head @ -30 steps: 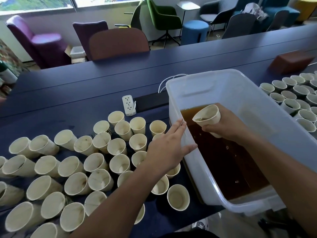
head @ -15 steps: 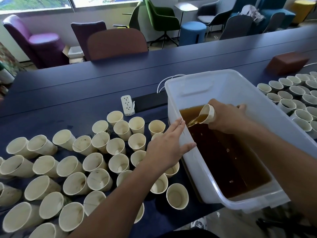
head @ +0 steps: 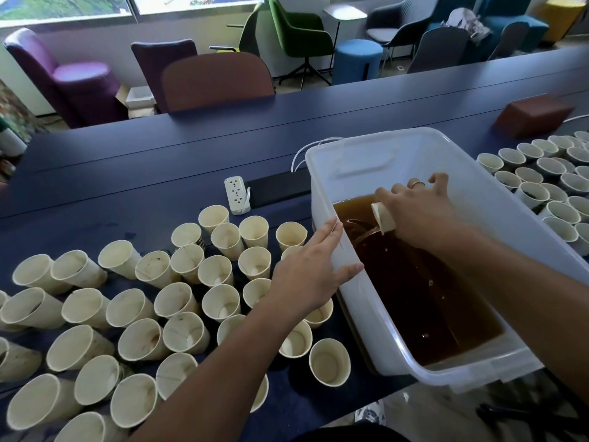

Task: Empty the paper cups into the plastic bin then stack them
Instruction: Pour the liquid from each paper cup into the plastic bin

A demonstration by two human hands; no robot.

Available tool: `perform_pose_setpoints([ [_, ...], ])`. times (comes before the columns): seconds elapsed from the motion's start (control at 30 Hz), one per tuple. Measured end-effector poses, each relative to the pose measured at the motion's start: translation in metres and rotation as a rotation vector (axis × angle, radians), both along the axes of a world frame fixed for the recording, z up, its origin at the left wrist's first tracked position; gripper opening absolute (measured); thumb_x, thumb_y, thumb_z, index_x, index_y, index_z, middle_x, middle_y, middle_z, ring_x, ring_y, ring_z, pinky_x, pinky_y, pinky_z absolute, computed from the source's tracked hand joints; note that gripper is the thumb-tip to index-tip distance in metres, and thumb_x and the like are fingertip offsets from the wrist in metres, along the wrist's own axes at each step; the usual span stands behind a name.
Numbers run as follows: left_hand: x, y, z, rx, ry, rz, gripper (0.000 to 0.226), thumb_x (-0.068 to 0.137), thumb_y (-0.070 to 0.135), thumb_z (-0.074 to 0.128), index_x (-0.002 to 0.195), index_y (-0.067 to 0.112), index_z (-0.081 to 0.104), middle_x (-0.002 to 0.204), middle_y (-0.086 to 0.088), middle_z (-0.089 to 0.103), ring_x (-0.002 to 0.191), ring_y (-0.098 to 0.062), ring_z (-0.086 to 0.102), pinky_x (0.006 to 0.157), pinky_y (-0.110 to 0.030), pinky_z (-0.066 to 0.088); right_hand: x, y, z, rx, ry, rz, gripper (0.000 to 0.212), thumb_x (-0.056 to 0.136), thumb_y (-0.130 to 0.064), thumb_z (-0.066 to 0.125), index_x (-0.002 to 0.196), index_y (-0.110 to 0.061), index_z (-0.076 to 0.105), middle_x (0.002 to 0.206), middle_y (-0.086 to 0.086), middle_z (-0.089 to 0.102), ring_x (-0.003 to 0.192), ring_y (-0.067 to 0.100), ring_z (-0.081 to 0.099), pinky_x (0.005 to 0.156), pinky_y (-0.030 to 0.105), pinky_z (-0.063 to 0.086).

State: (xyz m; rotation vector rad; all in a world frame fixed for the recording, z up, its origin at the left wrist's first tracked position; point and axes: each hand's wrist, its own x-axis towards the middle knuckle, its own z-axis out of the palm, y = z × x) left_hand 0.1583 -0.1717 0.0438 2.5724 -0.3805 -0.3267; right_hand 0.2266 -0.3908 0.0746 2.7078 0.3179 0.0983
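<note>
Tipped further than half a second ago, the cup (head: 383, 218) now points mouth-down, brown liquid streaming into the bin (head: 376, 154). Right hand (head: 417, 212) grips this small cream paper cup, fingers curled round it; the cup pokes out at the hand's 9 o'clock. Left hand (head: 310, 275) rests straight-fingered on the bin's left rim. Empty cups (head: 220, 269) crowd at its 8 o'clock.
</note>
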Motion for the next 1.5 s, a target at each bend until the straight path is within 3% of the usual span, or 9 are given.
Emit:
perform_pose_setpoints([
  [0.2, 0.0, 0.001, -0.001, -0.009, -0.005, -0.002, 0.08, 0.093, 0.071, 0.046, 0.16, 0.043, 0.011, 0.163, 0.035, -0.001, 0.128, -0.014, 0.056, 0.095, -0.047, 0.054, 0.005, -0.003, -0.004, 0.089, -0.156, -0.026, 0.041, 0.081, -0.033, 0.07, 0.112, -0.027, 0.044, 0.097, -0.004, 0.063, 0.101, 0.027, 0.062, 0.093, 0.051, 0.03],
  [0.5, -0.002, 0.001, 0.003, -0.046, -0.016, -0.009, 0.079, 0.094, 0.071, 0.046, 0.16, 0.043, 0.013, 0.162, 0.037, -0.001, 0.128, -0.012, 0.055, 0.095, -0.044, 0.053, -0.007, 0.001, -0.018, 0.245, -0.119, -0.181, 0.04, 0.081, -0.032, 0.066, 0.115, -0.026, 0.045, 0.107, -0.002, 0.063, 0.105, 0.027, 0.059, 0.096, 0.049, 0.029],
  [0.6, -0.002, 0.001, 0.003, -0.046, -0.012, -0.003, 0.079, 0.094, 0.07, 0.046, 0.16, 0.044, 0.012, 0.162, 0.037, -0.001, 0.129, -0.012, 0.055, 0.096, -0.042, 0.052, -0.014, 0.006, -0.026, 0.219, 0.049, -0.231, 0.04, 0.079, -0.027, 0.066, 0.114, -0.029, 0.045, 0.112, -0.004, 0.061, 0.112, 0.024, 0.056, 0.1, 0.051, 0.028],
  [0.8, 0.0, 0.002, -0.003, -0.132, -0.021, -0.004, 0.078, 0.094, 0.065, 0.054, 0.16, 0.042, 0.019, 0.162, 0.036, 0.007, 0.122, -0.011, 0.057, 0.1, -0.043, 0.05, -0.024, 0.027, -0.011, 0.728, -0.026, -0.297, 0.055, 0.076, -0.039, 0.075, 0.124, -0.029, 0.05, 0.127, 0.003, 0.052, 0.123, 0.031, 0.044, 0.1, 0.052, 0.027],
  [0.93, 0.002, 0.011, -0.005, -0.338, 0.005, 0.086, 0.074, 0.091, 0.047, 0.069, 0.155, 0.038, 0.034, 0.144, 0.021, 0.049, 0.095, -0.006, 0.064, 0.098, -0.041, 0.051, -0.038, 0.062, 0.01, 0.976, -0.09, -0.23, 0.061, 0.077, -0.046, 0.079, 0.127, -0.027, 0.051, 0.128, 0.007, 0.047, 0.123, 0.031, 0.041, 0.102, 0.052, 0.033],
  [1.13, -0.009, 0.045, 0.006, -0.546, -0.145, 0.352, 0.063, 0.08, 0.046, 0.079, 0.132, 0.044, 0.043, 0.117, 0.029, 0.059, 0.089, -0.007, 0.068, 0.086, -0.043, 0.056, -0.045, 0.119, 0.028, 1.354, 0.158, -0.041, 0.073, 0.055, -0.077, 0.074, 0.112, -0.05, 0.036, 0.113, -0.014, 0.056, 0.111, 0.019, 0.055, 0.09, 0.052, 0.053],
  [1.23, -0.021, 0.073, 0.013, -0.626, -0.167, 0.478, 0.065, 0.071, 0.051, 0.076, 0.126, 0.042, 0.044, 0.113, 0.026, 0.061, 0.082, -0.002, 0.068, 0.082, -0.043, 0.058, -0.044, 0.15, 0.028, 1.435, 0.269, 0.056, 0.071, 0.068, -0.053, 0.086, 0.12, -0.04, 0.039, 0.11, -0.021, 0.055, 0.106, 0.008, 0.057, 0.085, 0.034, 0.058],
  [1.3, -0.032, 0.092, 0.016, -0.628, -0.2, 0.541, 0.065, 0.071, 0.052, 0.077, 0.125, 0.039, 0.043, 0.113, 0.022, 0.062, 0.083, -0.002, 0.068, 0.082, -0.043, 0.058, -0.045, 0.171, 0.027, 1.479, 0.367, 0.122, 0.069, 0.071, -0.04, 0.088, 0.122, -0.033, 0.041, 0.11, -0.021, 0.056, 0.102, 0.001, 0.058, 0.077, 0.018, 0.056],
  [1.5, -0.071, 0.16, 0.009, -0.504, -0.293, 0.768, 0.063, 0.075, 0.052, 0.082, 0.122, 0.036, 0.042, 0.106, 0.021, 0.063, 0.077, 0.0, 0.066, 0.077, -0.04, 0.057, -0.064, 0.241, 0.028, 1.442, 0.573, 0.237, 0.067, 0.075, -0.071, 0.067, 0.128, -0.034, 0.049, 0.122, -0.013, 0.062, 0.112, 0.001, 0.058, 0.084, 0.016, 0.046],
])
